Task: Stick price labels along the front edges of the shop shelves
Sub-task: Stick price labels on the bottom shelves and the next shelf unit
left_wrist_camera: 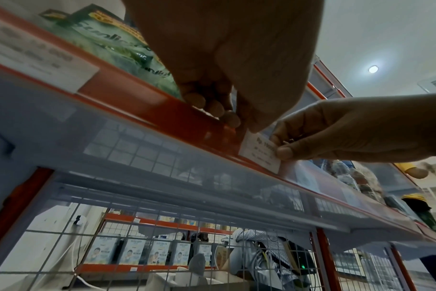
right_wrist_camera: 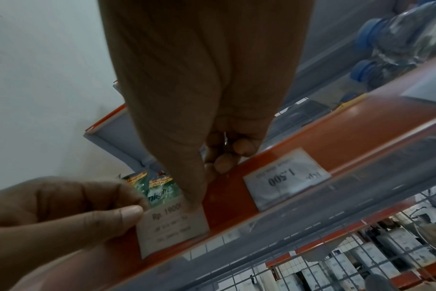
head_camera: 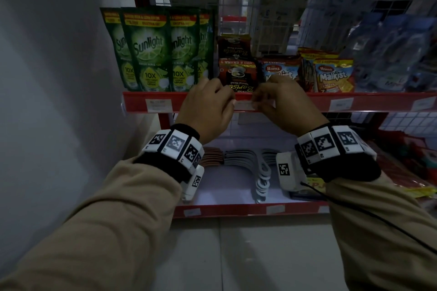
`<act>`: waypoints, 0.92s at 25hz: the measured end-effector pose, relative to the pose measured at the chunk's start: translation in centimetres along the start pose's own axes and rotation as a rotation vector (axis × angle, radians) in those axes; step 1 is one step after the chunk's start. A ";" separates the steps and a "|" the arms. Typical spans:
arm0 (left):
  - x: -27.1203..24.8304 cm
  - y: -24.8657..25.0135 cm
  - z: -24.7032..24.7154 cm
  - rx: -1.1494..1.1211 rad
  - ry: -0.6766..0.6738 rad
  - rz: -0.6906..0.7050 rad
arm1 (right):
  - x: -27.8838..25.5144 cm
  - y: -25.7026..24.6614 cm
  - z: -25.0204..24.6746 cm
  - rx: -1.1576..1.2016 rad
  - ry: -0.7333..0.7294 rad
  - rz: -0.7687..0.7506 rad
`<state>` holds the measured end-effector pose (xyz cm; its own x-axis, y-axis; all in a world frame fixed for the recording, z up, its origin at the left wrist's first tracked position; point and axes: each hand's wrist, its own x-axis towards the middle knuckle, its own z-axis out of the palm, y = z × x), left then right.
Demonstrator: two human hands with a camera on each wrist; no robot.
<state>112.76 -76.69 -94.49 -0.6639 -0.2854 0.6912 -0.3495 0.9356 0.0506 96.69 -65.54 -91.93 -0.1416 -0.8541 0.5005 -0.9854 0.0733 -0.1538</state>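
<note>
With left hand (head_camera: 208, 106) and right hand (head_camera: 281, 104) meeting at the red shelf edge (head_camera: 307, 101), pinching one white label (right_wrist_camera: 172, 230) between them: left thumb (right_wrist_camera: 123, 214) on its left side, right thumb (right_wrist_camera: 184, 187) pressing on its upper right corner, other fingers of each hand curled over the top lip of the edge. Holding the label flat against the red face, below the coffee packs (head_camera: 236, 75), just right of the Sunlight pouches (head_camera: 146, 49), and apart from the next label (right_wrist_camera: 286, 177) further right.

Judging the step as levelling and fixing, not yet finished. Not being able to tell whether the label is sliding behind the clear strip (right_wrist_camera: 349, 189) or sticking straight onto the red.

Doing it well, probably:
- checking the lower border against the bottom line of the edge, and matching the height of the next label, before committing
- keeping one thumb anchoring a corner while smoothing outward with the other, so as not to be trapping a bubble or a crease
- pressing with the thumb pads, not the nails, thin paper likely tearing or curling easily
- keeping the printed price uncovered and upright, reading the same way as its neighbour
- centring it under the coffee packs, not drifting toward the pouches
- avoiding nudging the packs with the curled fingers, those looking light and loosely stacked
- letting go one hand at a time, watching for a lifting corner
</note>
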 end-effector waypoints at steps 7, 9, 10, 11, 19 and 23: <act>0.1 -0.3 0.0 0.010 -0.006 0.009 | -0.1 0.0 0.0 0.018 0.002 0.009; 0.0 -0.3 0.0 0.009 0.004 0.006 | -0.1 0.0 0.0 0.007 -0.005 0.006; 0.0 -0.3 0.0 0.006 0.009 0.004 | -0.1 0.0 0.0 0.003 -0.006 0.003; 0.0 -0.3 0.0 0.003 0.013 0.003 | -0.2 0.0 0.0 0.003 -0.004 0.000; -0.6 -0.1 0.1 0.048 0.054 0.023 | -1.3 1.2 -0.6 0.036 0.083 0.022; -0.6 0.4 0.5 0.107 0.064 0.010 | -2.4 2.8 -1.2 -0.012 0.115 0.073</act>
<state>112.69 -76.28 -95.24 -0.6253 -0.2592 0.7361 -0.4142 0.9097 -0.0315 94.19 -62.67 -92.52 -0.2219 -0.7819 0.5825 -0.9731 0.1397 -0.1832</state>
